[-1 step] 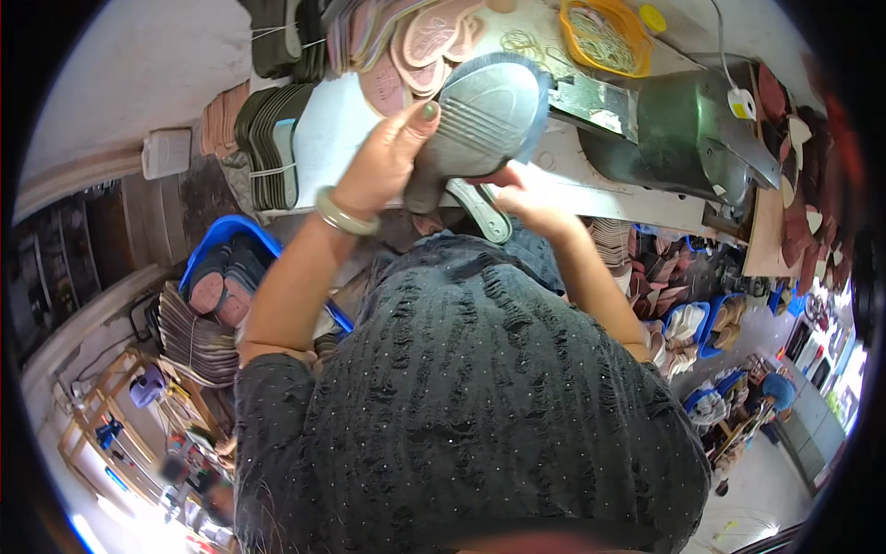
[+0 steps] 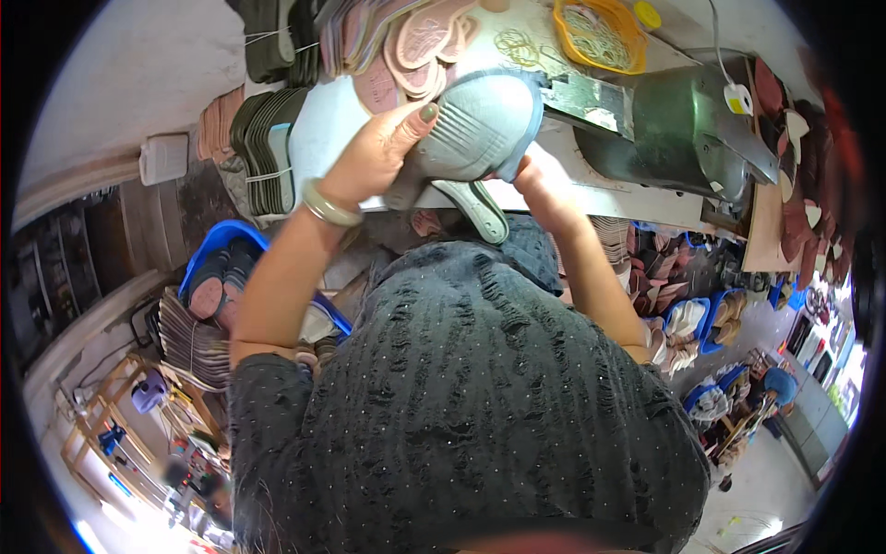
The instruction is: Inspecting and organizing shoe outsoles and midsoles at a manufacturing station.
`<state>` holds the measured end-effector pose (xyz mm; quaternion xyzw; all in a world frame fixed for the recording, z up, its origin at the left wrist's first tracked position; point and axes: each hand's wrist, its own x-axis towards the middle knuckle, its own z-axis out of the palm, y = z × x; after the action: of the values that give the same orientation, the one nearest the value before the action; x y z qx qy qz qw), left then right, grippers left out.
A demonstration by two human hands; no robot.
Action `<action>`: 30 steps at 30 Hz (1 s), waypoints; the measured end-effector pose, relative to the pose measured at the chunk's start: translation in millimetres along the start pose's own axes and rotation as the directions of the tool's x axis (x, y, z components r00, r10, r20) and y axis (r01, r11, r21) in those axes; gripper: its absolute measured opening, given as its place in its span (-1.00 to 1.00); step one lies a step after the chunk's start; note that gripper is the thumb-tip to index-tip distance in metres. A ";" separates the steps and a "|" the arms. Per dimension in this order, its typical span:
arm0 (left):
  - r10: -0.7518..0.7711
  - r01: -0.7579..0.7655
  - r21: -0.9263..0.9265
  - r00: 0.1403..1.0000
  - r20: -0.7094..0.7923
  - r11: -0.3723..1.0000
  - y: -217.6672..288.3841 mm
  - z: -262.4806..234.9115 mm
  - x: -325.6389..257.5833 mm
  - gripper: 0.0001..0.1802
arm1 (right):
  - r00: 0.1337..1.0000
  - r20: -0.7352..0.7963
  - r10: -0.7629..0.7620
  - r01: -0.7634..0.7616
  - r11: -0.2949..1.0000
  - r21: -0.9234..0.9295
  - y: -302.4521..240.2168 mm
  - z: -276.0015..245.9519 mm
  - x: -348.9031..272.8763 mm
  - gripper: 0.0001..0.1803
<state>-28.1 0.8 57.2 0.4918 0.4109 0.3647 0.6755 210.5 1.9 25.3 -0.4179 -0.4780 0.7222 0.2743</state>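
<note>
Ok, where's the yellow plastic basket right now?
In the head view, the yellow plastic basket sits at the top edge, on the worktable, right of the pink insoles and above the grey metal machine.

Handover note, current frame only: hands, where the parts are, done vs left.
Left hand: fingers on the ribbed grey sole, holding it at the workbench edge.
Right hand: grips the sole's lower right side.
A second grey sole piece hangs just below.
Pink insoles piled behind; yellow tray and metal machine to the right.
Done: sole in both hands. Left: cannot tell.
</note>
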 end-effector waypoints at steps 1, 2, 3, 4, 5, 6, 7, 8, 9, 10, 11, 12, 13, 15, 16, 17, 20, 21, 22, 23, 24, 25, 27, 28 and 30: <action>-0.043 0.005 0.178 0.977 0.211 0.984 -0.9 -16.5 12.2 -0.50 | 0.997 -0.067 -0.043 0.067 0.907 0.415 12.9 -11.1 -2.6 -0.53; -0.057 -0.078 0.397 0.946 0.318 0.915 3.1 -20.0 25.3 -0.64 | 1.000 0.010 -0.015 0.012 0.975 0.221 16.4 -26.4 -5.3 -0.56; -0.058 -0.078 0.395 0.945 0.322 0.915 -4.7 -27.9 44.0 -0.64 | 0.996 0.086 0.028 -0.029 1.000 0.012 17.9 -37.9 -5.3 -0.58; 0.164 -0.515 0.550 0.810 0.563 0.657 -17.6 -36.9 65.1 -0.66 | 0.997 0.076 0.033 -0.034 0.999 0.014 19.6 -37.6 -5.4 -0.58; 0.240 -0.831 0.506 0.553 0.798 0.230 -15.1 -34.2 76.8 -0.65 | 0.994 0.107 0.032 -0.035 0.999 0.029 20.3 -35.6 -3.7 -0.59; 0.152 -0.801 0.565 0.594 0.790 0.198 -11.7 -34.6 84.0 -0.54 | 0.990 0.139 0.031 -0.037 0.998 0.043 21.5 -33.5 -1.5 -0.60; 0.109 -0.840 0.525 0.539 0.835 0.137 -12.8 -38.7 103.6 -0.54 | 0.990 0.138 0.032 -0.038 0.998 0.042 21.4 -33.0 2.2 -0.60; -0.026 -0.583 0.702 0.761 0.648 0.409 -7.3 -31.3 116.8 -0.56 | 0.983 0.141 0.120 -0.118 0.993 -0.024 24.7 -33.1 5.8 -0.62; -0.234 -0.220 0.774 0.873 0.428 0.594 -2.0 -24.8 127.7 -0.57 | 0.968 0.140 0.208 -0.197 0.976 -0.091 27.6 -31.1 8.6 -0.65; -0.169 -0.241 0.754 0.891 0.422 0.610 -5.1 -26.8 137.1 -0.54 | 0.987 0.007 0.163 -0.162 0.981 -0.106 28.1 -22.5 10.7 -0.68; -0.101 -0.261 0.738 0.908 0.407 0.622 -7.0 -31.4 146.2 -0.51 | 0.987 0.009 0.162 -0.160 0.981 -0.106 33.5 -15.4 14.8 -0.68; -0.067 -0.347 0.721 0.877 0.476 0.600 -9.5 -34.6 155.2 -0.49 | 0.987 -0.095 0.130 -0.124 0.990 0.060 43.3 -9.4 18.2 -0.68; -0.066 -0.345 0.721 0.878 0.475 0.600 -11.3 -34.1 162.9 -0.49 | 0.972 -0.203 0.116 -0.071 0.974 0.217 48.4 -5.3 20.1 -0.69; -0.151 -0.287 0.689 0.852 0.501 0.665 -16.6 -30.0 178.4 -0.48 | 0.959 -0.255 0.126 -0.058 0.964 0.259 51.8 -0.5 23.2 -0.69; -0.170 -0.305 0.749 0.859 0.484 0.589 -17.8 -24.6 185.7 -0.48 | 0.941 -0.309 0.138 -0.040 0.952 0.304 53.6 0.3 24.5 -0.69; -0.172 -0.302 0.748 0.859 0.483 0.590 -18.4 -22.3 190.4 -0.48 | 0.920 -0.361 0.153 -0.020 0.938 0.347 54.7 0.2 25.1 -0.69; -0.243 -0.307 0.737 0.809 0.535 0.602 -18.3 -21.0 201.8 -0.51 | 0.896 -0.407 0.180 -0.013 0.925 0.380 52.1 -0.3 25.1 -0.68; -0.247 -0.303 0.738 0.809 0.534 0.603 -19.4 -22.2 203.7 -0.51 | 0.871 -0.449 0.201 0.005 0.909 0.416 50.9 0.0 25.4 -0.68; -0.230 -0.286 0.735 0.826 0.514 0.614 -19.6 -23.1 205.3 -0.52 | 0.892 -0.417 0.175 0.020 0.906 0.424 48.6 -2.0 24.7 -0.69; -0.213 -0.270 0.732 0.844 0.493 0.625 -19.9 -24.3 206.0 -0.53 | 0.892 -0.415 0.178 0.018 0.904 0.426 47.6 -2.2 26.1 -0.69; -0.196 -0.340 0.745 0.827 0.528 0.574 -17.4 -30.0 206.9 -0.60 | 0.913 -0.373 0.168 0.009 0.904 0.428 47.1 -2.5 28.9 -0.70; -0.197 -0.345 0.740 0.820 0.537 0.578 -4.4 -25.6 206.8 -0.60 | 0.926 -0.342 0.160 0.002 0.904 0.428 47.1 -6.4 31.1 -0.70; -0.305 -0.221 0.771 0.826 0.474 0.598 25.7 -14.3 197.9 -0.52 | 0.926 -0.344 0.156 0.007 0.904 0.428 47.2 -10.9 37.9 -0.72; -0.355 -0.106 0.735 0.823 0.442 0.670 23.8 -17.8 199.0 -0.48 | 0.931 -0.329 0.156 0.002 0.901 0.434 46.5 -11.1 41.9 -0.72; -0.333 -0.116 0.684 0.807 0.488 0.720 23.3 -28.7 200.6 -0.49 | 0.936 -0.315 0.157 -0.003 0.899 0.439 42.1 -10.2 48.5 -0.73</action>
<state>23.1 197.0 35.1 0.7655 0.3193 -0.0235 0.5582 195.2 28.7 -32.0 -0.4856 -0.2332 0.7369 0.4083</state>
